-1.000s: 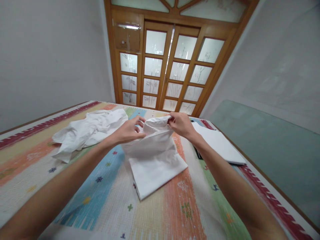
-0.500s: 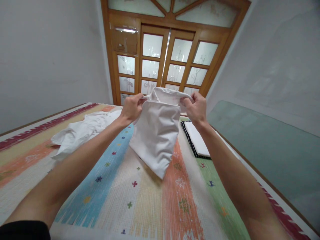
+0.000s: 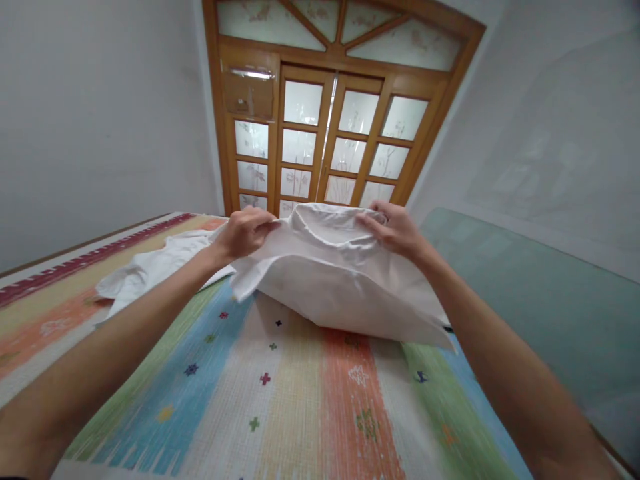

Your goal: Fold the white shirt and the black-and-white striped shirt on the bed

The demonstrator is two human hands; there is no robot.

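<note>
A white shirt (image 3: pixel 330 287) hangs spread out between my two hands, above the striped cloth. Its round neck opening faces up near the top, and the lower part billows toward me. My left hand (image 3: pixel 247 232) pinches the fabric left of the neck, fingers closed. On the other side, my right hand (image 3: pixel 393 228) is closed on the fabric by the right edge of the neck. Beyond my left forearm lies a crumpled white garment (image 3: pixel 155 267), partly covered by the arm.
A striped, patterned cloth (image 3: pixel 295 413) covers the surface below. Wooden doors with glass panes (image 3: pixel 345 133) stand at the back. A pale green panel (image 3: pixel 525 287) runs along the right wall. The shirt hides most of what lies at the right, apart from a small dark edge.
The shirt has opened from a narrow folded shape into a wide, billowing one. My hands have moved farther apart and a little lower. The white folded item at right is now covered.
</note>
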